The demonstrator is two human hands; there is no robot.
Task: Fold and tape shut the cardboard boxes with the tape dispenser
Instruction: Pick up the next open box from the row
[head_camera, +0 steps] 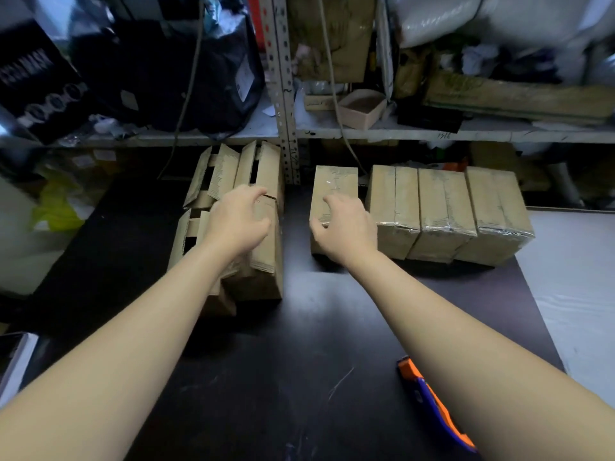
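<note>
Brown taped box (334,191), glossy seam

1. A dark, scuffed table top (299,361) fills the foreground.
2. A grey perforated metal shelf upright (283,78) stands behind it.
3. A white shelf board (432,133) carries a small beige square tray (362,109).
4. A black plastic bag (199,78) sits left of the upright.
5. A yellow-green plastic bag (56,207) lies below, far left.
6. A white plastic-wrapped bundle (482,18) rests top right.

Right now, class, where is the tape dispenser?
The tape dispenser lies lower right in the head view on the dark table, partly hidden by the right forearm, nearer the person than the taped boxes.
</note>
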